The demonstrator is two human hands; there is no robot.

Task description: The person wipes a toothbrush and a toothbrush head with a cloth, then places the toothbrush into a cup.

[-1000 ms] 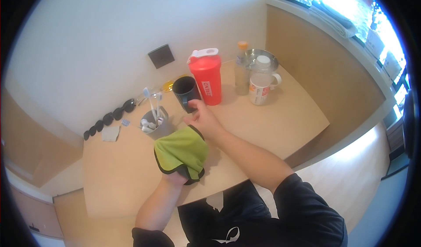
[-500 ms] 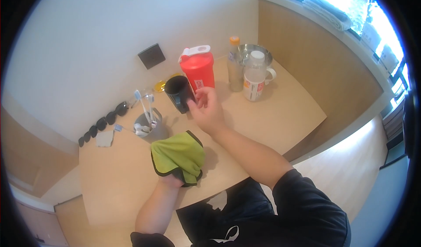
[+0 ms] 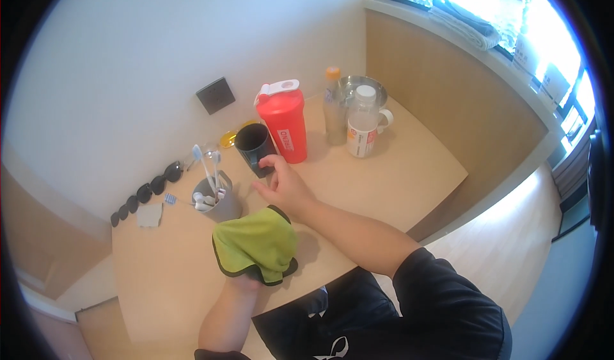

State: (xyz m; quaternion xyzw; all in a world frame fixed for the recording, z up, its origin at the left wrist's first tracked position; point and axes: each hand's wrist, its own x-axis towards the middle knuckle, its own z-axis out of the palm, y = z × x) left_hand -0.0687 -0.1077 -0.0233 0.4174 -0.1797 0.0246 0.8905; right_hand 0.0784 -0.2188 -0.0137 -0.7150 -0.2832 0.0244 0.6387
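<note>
My left hand (image 3: 244, 281) holds a green cloth (image 3: 254, 242) with a black border, draped over its fingers so that they are hidden. My right hand (image 3: 287, 190) is open, thumb and fingers apart, reaching between two cups. Its fingertips are close to the handle of a dark mug (image 3: 245, 144); whether they touch it I cannot tell. Left of the hand stands a grey cup (image 3: 224, 207) holding toothbrushes (image 3: 203, 165) and small white tubes. A red shaker bottle (image 3: 285, 123) with a white lid stands just behind the right hand.
At the table's far right stand an orange-capped bottle (image 3: 334, 107), a white-lidded clear bottle (image 3: 363, 120), a white handle and a metal bowl (image 3: 377, 88). Along the wall lie dark sunglasses (image 3: 158, 184), yellow-lensed glasses (image 3: 228, 139) and a torn whitish piece (image 3: 150, 215). A wooden panel (image 3: 422, 98) bounds the right.
My right hand has drawn back from beside the shaker bottle, toward me and left, its fingers now more spread. The left hand keeps the cloth. The whole view has shifted slightly.
</note>
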